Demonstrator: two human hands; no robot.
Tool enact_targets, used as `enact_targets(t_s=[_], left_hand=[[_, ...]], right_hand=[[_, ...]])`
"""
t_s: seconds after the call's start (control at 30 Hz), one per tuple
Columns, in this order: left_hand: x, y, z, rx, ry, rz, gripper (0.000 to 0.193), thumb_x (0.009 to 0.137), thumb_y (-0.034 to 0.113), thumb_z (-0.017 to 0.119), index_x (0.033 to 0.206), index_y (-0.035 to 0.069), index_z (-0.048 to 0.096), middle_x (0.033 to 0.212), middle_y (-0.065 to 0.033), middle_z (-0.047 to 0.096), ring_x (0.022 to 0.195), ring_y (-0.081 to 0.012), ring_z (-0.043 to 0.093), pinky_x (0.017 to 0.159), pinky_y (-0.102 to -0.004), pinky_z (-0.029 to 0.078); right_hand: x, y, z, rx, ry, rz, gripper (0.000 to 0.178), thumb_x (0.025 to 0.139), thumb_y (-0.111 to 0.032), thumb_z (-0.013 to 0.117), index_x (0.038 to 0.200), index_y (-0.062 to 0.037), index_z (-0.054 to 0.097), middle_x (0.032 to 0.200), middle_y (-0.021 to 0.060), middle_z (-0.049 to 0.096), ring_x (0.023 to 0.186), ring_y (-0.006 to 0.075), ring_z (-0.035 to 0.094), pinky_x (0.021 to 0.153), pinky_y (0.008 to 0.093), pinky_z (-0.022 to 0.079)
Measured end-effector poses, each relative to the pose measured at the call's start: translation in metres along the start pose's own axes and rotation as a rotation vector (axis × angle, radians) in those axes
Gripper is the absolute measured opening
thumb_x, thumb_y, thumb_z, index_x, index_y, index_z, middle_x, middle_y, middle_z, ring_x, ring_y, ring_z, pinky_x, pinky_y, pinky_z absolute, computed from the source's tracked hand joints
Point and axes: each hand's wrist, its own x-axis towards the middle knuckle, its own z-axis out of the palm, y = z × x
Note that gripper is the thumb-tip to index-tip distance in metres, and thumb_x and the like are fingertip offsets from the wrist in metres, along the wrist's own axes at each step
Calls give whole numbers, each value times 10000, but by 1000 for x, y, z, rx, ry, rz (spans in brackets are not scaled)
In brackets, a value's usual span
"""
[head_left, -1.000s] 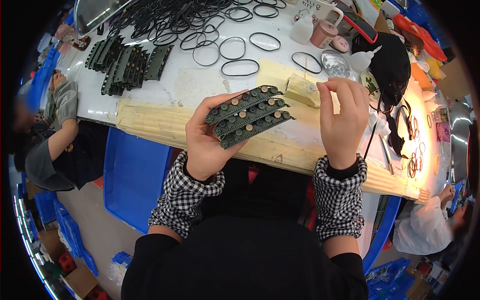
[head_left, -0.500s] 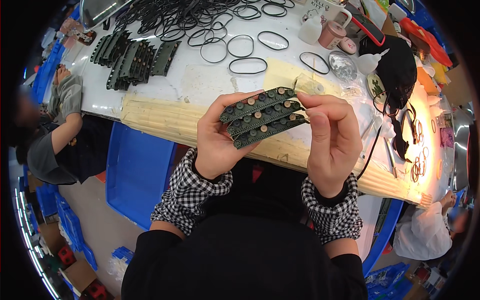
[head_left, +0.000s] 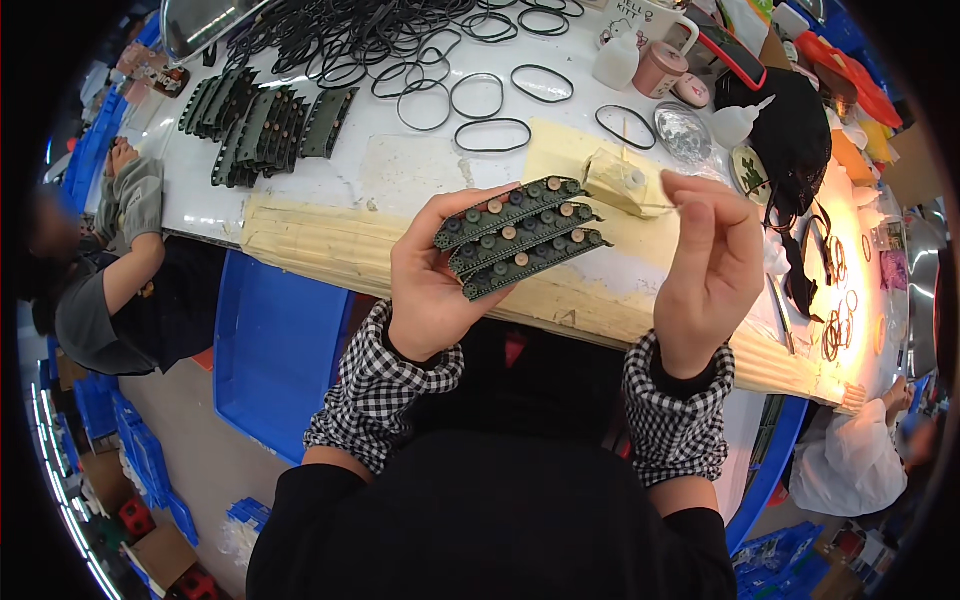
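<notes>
My left hand (head_left: 425, 285) is closed round three dark green toy tank track pieces (head_left: 522, 232), fanned one above another, with rows of small dark and tan wheels along their faces. My right hand (head_left: 708, 270) is to the right, apart from them. Its thumb and forefinger pinch a thin pale stick (head_left: 660, 207), slightly blurred. Beside those fingertips a yellowish wrapped block (head_left: 612, 185) with a small white round piece on top stands on the table.
Similar green track pieces (head_left: 262, 130) lie in rows at left. Black rubber loops (head_left: 494, 134) spread behind, heaped farther back. White squeeze bottles (head_left: 738, 122), a pink cup (head_left: 660, 70) and a lit lamp area stand right. A blue bin (head_left: 270, 350) is below the table edge; people sit either side.
My right hand has moved right, away from the track pieces, to beside the wrapped block. The left hand still holds the pieces, nearly in place.
</notes>
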Motion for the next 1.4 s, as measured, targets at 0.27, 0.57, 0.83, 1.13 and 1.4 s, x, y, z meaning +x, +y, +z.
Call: enact_targets(t_s=[0.27, 0.57, 0.83, 1.13, 1.4], left_hand=[[1, 0, 1, 6, -26, -22, 568, 738, -120, 721, 1250, -27, 493, 1238, -140, 593, 1129, -189, 604, 968, -310, 506], [1, 3, 11, -25, -84, -46, 579, 717, -81, 771, 1244, -2, 546, 1155, -95, 613, 1082, -157, 608, 933, -275, 492], [-1, 0, 14, 57, -88, -34, 556, 720, -17, 804, 1227, 22, 578, 1158, -85, 622, 1043, -147, 616, 892, -273, 495], [0, 1, 10, 54, -98, -28, 554, 733, 9, 806, 1235, 17, 571, 1153, -92, 629, 1034, -151, 622, 884, -273, 497], [0, -1, 6, 34, -97, -8, 592, 699, -77, 780, 1240, 1, 552, 1169, -106, 622, 1067, -160, 614, 928, -284, 488]], right_hand=[[21, 30, -11, -861, -115, -355, 100, 827, -92, 714, 853, -41, 632, 896, 84, 661, 844, 277, 601, 746, 372, 471], [0, -17, 14, 5, -139, -31, 89, 901, -71, 660, 881, 1, 610, 901, 101, 649, 836, 188, 599, 786, 281, 462], [-7, -17, 26, 91, -181, 75, 105, 898, -84, 667, 862, -2, 613, 862, 93, 642, 779, 184, 589, 723, 282, 472], [-7, -12, 32, 28, -192, -12, 97, 891, -72, 670, 857, -2, 613, 850, 91, 643, 768, 189, 578, 719, 282, 466], [12, 4, 6, -187, 20, -87, 66, 894, -52, 655, 883, -1, 615, 879, 90, 636, 808, 199, 573, 770, 295, 447]])
